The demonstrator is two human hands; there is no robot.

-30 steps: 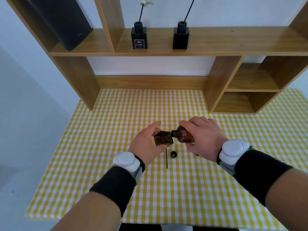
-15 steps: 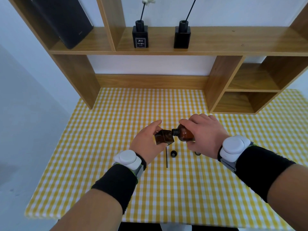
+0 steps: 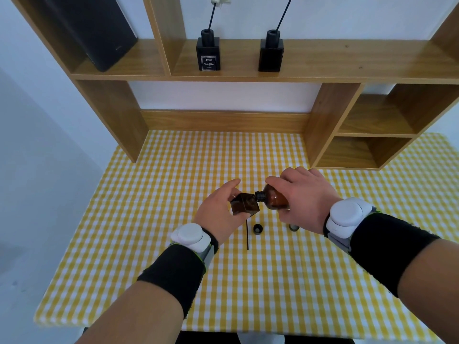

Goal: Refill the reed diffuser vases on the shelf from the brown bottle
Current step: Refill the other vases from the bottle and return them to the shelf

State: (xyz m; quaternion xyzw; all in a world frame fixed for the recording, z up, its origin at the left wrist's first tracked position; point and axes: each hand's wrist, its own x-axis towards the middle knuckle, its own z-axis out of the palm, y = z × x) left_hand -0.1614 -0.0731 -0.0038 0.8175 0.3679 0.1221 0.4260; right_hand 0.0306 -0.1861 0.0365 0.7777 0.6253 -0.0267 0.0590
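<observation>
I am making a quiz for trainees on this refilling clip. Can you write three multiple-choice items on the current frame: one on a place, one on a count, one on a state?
1. Where does the small black cap lie?
A. On the upper shelf
B. On the checked tablecloth, below the hands
C. On the brown bottle's neck

2. How many black diffuser vases stand on the shelf?
A. One
B. Two
C. Four

3. How is the brown bottle held?
A. Upright and capped
B. Lying on the tablecloth
C. Tipped sideways, uncapped, its mouth at the square vase

Answers: 1 B, the cap rests on the tablecloth beside a loose black reed. 2 B, a labelled vase and a plain vase stand side by side. 3 C, the right hand tilts the bottle toward the vase in the left hand.
</observation>
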